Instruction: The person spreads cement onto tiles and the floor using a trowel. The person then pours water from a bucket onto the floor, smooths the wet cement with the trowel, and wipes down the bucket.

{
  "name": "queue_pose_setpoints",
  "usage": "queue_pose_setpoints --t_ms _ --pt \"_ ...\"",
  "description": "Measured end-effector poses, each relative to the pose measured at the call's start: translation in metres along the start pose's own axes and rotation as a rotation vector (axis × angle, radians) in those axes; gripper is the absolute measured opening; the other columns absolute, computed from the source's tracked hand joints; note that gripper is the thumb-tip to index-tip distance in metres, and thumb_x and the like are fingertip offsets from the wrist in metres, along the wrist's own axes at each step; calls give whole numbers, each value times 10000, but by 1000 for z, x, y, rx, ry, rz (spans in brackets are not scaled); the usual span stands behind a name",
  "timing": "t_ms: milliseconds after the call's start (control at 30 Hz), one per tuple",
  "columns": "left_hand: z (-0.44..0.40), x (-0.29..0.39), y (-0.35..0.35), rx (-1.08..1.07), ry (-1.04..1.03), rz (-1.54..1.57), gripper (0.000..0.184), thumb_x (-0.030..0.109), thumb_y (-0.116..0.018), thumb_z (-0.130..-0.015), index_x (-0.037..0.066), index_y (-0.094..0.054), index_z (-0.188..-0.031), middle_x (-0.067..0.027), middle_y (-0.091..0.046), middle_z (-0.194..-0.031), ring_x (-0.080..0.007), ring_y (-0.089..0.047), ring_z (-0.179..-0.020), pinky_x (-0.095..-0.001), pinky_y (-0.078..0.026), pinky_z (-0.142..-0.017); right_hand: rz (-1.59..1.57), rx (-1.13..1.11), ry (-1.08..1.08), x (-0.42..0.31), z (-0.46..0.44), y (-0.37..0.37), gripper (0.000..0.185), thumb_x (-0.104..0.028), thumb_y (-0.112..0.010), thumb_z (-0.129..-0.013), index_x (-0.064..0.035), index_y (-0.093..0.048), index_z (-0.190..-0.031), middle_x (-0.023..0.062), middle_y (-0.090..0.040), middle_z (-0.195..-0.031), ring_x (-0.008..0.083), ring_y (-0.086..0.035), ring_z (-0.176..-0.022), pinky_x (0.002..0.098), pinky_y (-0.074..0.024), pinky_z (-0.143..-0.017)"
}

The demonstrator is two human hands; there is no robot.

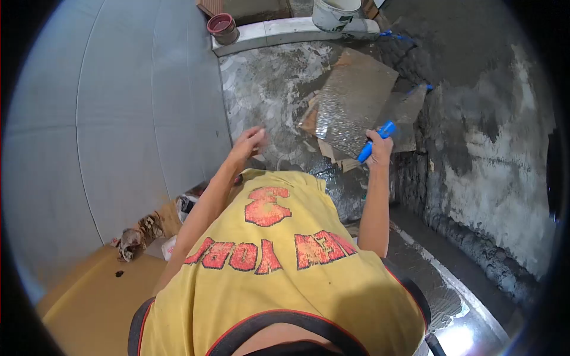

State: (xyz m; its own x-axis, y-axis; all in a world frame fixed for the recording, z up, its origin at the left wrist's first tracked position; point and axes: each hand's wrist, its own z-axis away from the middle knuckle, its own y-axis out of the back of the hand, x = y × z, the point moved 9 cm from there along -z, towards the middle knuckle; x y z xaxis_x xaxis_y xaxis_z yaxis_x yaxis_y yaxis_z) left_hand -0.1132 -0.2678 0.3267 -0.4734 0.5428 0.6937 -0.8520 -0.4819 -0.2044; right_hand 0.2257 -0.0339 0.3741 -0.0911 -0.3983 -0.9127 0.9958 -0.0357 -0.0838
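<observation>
Above the floor (267, 77), the right hand (379, 149) clasps a partly hidden blue handle (388, 129); left hand (248, 144) loose.

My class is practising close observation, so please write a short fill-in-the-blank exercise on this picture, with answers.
The right hand grips a handle coloured ____.
The main colour of the shirt is ____.
In the picture, the bucket on the ledge stands to the ____ of the pot.

Missing words: blue; yellow; right.

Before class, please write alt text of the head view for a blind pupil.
A person's right hand grips a blue, elongated object over a glistening, grey rectangular sheet lying on other flat pieces on the smeared grey floor; the left hand appears empty.
</observation>
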Motion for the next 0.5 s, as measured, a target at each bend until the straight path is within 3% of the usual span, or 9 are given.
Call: queue_pose_setpoints --t_ms 100,200,300,367,400,433,500 --pt "-40 31 -33 -234 160 287 553 427 -647 -881 96 -503 -1300 -60 -583 -1153 -235 -576 -1068 -394 -451 -905 -44 -45 -63 13 -27 -60 232 20 -698 -688 -68 -566 -856 0 -544 -752 116 -540 -667 271 -440 -626" --pt "-78 67 -39 -321 191 326 561 454 -670 -859 94 -515 -1262 -44 -584 -1101 -227 -575 -1080 -414 -462 -905 1 -123 -151 29 -52 -128 261 4 -709 -688 -65 -566 -895 -1 -555 -770 121 -548 -683 274 -442 -647" --pt "-125 114 -18 -274 115 380 447 350 -674 -882 94 -531 -1220 -44 -613 -1129 -227 -611 -1034 -415 -490 -904 -6 -195 -101 30 -88 -188 250 -39 -714 -726 -78 -566 -924 9 -568 -788 125 -561 -694 290 -468 -619" --pt "-164 141 7 -259 134 364 394 287 -655 -904 96 -534 -1226 -54 -636 -1138 -228 -634 -993 -402 -501 -893 27 -202 -221 28 -116 -214 233 -82 -714 -758 -85 -560 -933 17 -572 -797 129 -565 -684 297 -482 -580" --pt "-184 158 18 -264 131 345 395 289 -656 -903 98 -536 -1227 -52 -639 -1132 -219 -633 -993 -396 -501 -890 44 -208 -288 25 -126 -231 228 -103 -715 -774 -88 -556 -938 21 -573 -801 132 -566 -680 300 -488 -561" --pt "-203 173 30 -264 131 335 396 290 -658 -902 100 -538 -1227 -50 -642 -1126 -209 -633 -992 -390 -502 -887 55 -152 -230 -2 -129 -248 215 -149 -704 -816 -80 -543 -940 40 -591 -802 151 -600 -666 300 -494 -486" --pt "-245 191 61 -192 139 263 384 305 -662 -898 97 -561 -1205 -54 -648 -1114 -196 -634 -977 -364 -503 -878 280 -90 -212 2 -160 -236 210 -138 -692 -829 -74 -532 -950 57 -604 -798 160 -617 -643 294 -487 -460"
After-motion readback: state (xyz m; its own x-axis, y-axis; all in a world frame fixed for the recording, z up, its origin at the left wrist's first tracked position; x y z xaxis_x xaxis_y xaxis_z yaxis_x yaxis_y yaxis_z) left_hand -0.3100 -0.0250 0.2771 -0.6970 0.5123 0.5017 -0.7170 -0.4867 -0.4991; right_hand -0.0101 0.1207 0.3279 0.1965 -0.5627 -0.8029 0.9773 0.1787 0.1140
